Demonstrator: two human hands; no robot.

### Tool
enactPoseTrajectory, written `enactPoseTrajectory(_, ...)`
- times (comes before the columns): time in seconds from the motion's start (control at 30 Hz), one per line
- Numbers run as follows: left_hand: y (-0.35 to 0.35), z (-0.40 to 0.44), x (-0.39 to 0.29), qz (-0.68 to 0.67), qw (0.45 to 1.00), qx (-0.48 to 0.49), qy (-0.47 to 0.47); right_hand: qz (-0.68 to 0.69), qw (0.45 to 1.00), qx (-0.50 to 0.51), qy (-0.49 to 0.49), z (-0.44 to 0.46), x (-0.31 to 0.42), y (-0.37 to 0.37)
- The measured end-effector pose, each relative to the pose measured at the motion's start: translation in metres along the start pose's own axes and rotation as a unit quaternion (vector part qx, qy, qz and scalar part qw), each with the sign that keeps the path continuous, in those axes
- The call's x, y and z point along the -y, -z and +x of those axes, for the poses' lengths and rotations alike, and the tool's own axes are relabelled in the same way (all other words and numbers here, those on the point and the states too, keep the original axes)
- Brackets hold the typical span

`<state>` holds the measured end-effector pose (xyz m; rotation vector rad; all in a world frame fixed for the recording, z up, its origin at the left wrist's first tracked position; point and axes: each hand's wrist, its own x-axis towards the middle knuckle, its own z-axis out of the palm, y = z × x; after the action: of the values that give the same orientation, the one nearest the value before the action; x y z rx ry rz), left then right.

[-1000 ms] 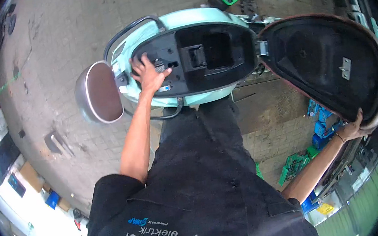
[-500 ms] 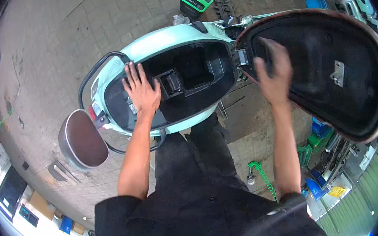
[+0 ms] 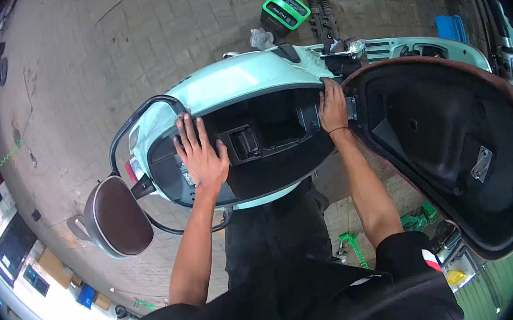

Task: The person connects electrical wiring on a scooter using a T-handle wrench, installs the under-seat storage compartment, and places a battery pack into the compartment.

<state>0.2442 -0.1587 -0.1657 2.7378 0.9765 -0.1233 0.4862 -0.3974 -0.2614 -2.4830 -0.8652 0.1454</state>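
My left hand (image 3: 203,159) lies with its fingers spread on the rear part of the black under-seat storage compartment (image 3: 271,183) of a mint-green scooter (image 3: 236,75). At the front end of that compartment, beside the seat hinge (image 3: 352,108), my right hand (image 3: 333,108) has its fingers close together over the rim. The raised scooter seat (image 3: 433,137) leans to the right, its black underside and a metal latch plate (image 3: 482,164) showing. A square recess (image 3: 244,143) and a deeper dark well are visible inside the compartment.
A brown padded backrest (image 3: 123,216) and a black grab rail (image 3: 119,131) stick out at the scooter's rear. Beyond the scooter, a green-and-black box (image 3: 285,10), two shock absorbers (image 3: 320,13) and a crumpled plastic bag (image 3: 261,38) rest on the paving. A coiled green hose (image 3: 354,249) lies nearby.
My right hand has moved left from in front of the seat's underside onto the compartment's front rim. My left hand stays flat in place. The view has shifted, and the scooter appears lower.
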Motion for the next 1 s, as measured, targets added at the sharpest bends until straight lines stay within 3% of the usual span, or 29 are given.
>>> enactPoseTrajectory(0.2, 0.006, 0.041, -0.01, -0.056, 0.997, -0.016, 0.043, -0.012, 0.999, 0.022, -0.027, 0.003, 0.001, -0.002)
enactPoseTrajectory(0.27, 0.006, 0.073, -0.019, -0.051, 0.995, -0.071, -0.038, -0.03, 0.998, 0.028, -0.037, -0.001, -0.005, -0.005)
enactPoseTrajectory(0.33, -0.005, 0.107, -0.03, -0.041, 0.995, 0.036, -0.08, -0.035, 0.997, 0.038, -0.049, 0.001, -0.001, -0.002)
enactPoseTrajectory(0.37, -0.009, 0.12, -0.036, -0.041, 0.996, 0.029, -0.08, -0.031, 0.997, 0.046, -0.051, 0.003, 0.0, 0.001)
enactPoseTrajectory(0.43, -0.011, 0.144, -0.054, -0.001, 0.983, 0.135, -0.126, -0.021, 0.997, 0.061, -0.052, 0.008, 0.005, 0.007)
enactPoseTrajectory(0.47, -0.009, 0.15, -0.059, -0.002, 0.984, 0.13, -0.119, -0.016, 0.996, 0.067, -0.049, 0.01, 0.006, 0.01)
enactPoseTrajectory(0.53, 0.004, 0.157, -0.073, 0.01, 0.95, 0.197, -0.243, -0.014, 0.997, 0.066, -0.046, 0.012, 0.005, 0.01)
enactPoseTrajectory(0.63, 0.004, 0.159, -0.072, 0.008, 0.946, 0.223, -0.234, 0.106, 0.986, 0.106, -0.07, 0.042, 0.003, 0.029)
enactPoseTrajectory(0.67, -0.001, 0.163, -0.072, 0.015, 0.946, 0.215, -0.241, 0.182, 0.969, 0.161, -0.044, 0.071, -0.002, 0.038)
enactPoseTrajectory(0.73, 0.0, 0.168, -0.075, 0.014, 0.945, 0.226, -0.235, 0.218, 0.972, 0.069, -0.046, 0.1, -0.031, -0.014)
enactPoseTrajectory(0.8, 0.002, 0.17, -0.075, 0.004, 0.946, 0.238, -0.219, 0.181, 0.977, 0.004, -0.114, 0.179, -0.032, -0.06)
enactPoseTrajectory(0.9, 0.003, 0.172, -0.074, -0.009, 0.946, 0.249, -0.208, 0.039, 0.988, 0.08, -0.125, 0.276, -0.094, -0.16)
enactPoseTrajectory(1.0, 0.0, 0.174, -0.07, -0.028, 0.948, 0.257, -0.185, -0.157, 0.971, 0.135, -0.123, 0.317, -0.158, -0.256)
